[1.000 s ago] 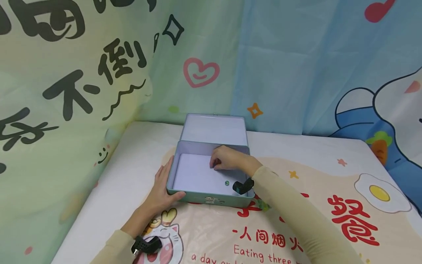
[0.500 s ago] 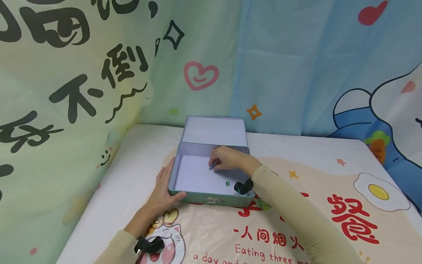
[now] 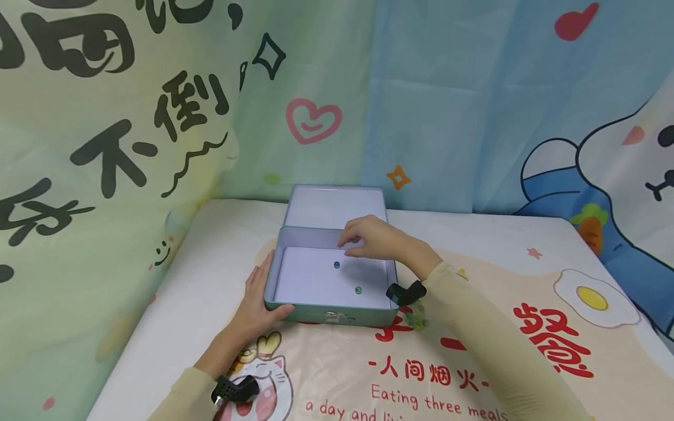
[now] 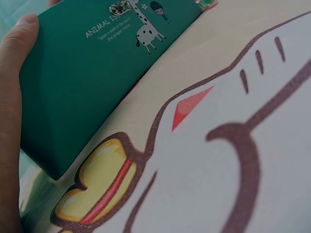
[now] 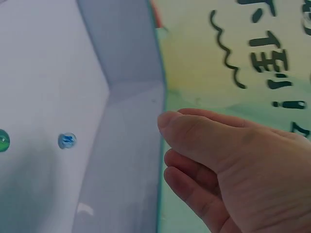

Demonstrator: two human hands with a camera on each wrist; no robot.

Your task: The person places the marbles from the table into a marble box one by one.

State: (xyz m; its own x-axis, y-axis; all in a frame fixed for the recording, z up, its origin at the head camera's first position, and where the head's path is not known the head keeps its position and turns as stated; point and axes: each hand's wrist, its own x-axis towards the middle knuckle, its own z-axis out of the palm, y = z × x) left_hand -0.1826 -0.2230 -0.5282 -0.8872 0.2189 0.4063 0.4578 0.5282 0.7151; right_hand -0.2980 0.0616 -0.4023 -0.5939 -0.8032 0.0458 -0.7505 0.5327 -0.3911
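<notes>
A green tin box [image 3: 337, 316] with a pale lilac inside stands on the table, its hinged lid [image 3: 334, 206] tipped back. On its floor lie a blue glass marble [image 3: 337, 265] and, nearer the front, a green marble [image 3: 358, 290]. My left hand [image 3: 258, 295] rests on the box's left front corner, fingers straight along the side and thumb on the front face. Above the back right part of the box hovers my right hand [image 3: 376, 238], fingers loosely bent and holding nothing. In the right wrist view, the blue marble [image 5: 67, 141] sits apart from the fingertips.
A printed cloth [image 3: 421, 351] with red lettering and a fried egg picture covers the table. Behind it hangs a patterned curtain [image 3: 432, 105], with another drape on the left. The box's metal latch [image 4: 120, 7] faces front.
The blue marble, earlier at my right fingertips, now lies released on the box floor. My right hand has risen and moved back and right. The left hand keeps its place.
</notes>
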